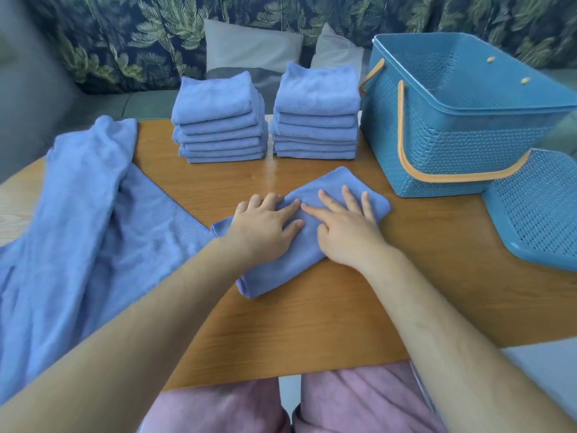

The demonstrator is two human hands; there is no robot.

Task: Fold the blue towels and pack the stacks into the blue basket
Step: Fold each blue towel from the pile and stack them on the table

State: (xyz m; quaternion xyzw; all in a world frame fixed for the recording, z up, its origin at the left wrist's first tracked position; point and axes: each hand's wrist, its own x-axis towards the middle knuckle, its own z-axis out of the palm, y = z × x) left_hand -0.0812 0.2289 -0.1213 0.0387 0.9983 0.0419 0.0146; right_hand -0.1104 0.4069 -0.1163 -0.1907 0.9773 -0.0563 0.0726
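The folded blue microfibre towel (pixel 338 182) lies slanted in the middle of the brown wooden table (pixel 312 323). The left hand (pixel 265 228) and the right hand (pixel 346 234) press on it with straight, spread fingers (the index tips nearly meet). Two stacks of folded blue towels (pixel 218 120) stand at the far edge. The blue perforated plastic basket (pixel 452 145) is at the far right corner, with probably its lid (pixel 537 214) at the right edge. Loose blue towels (pixel 78 214) hang over the left edge.
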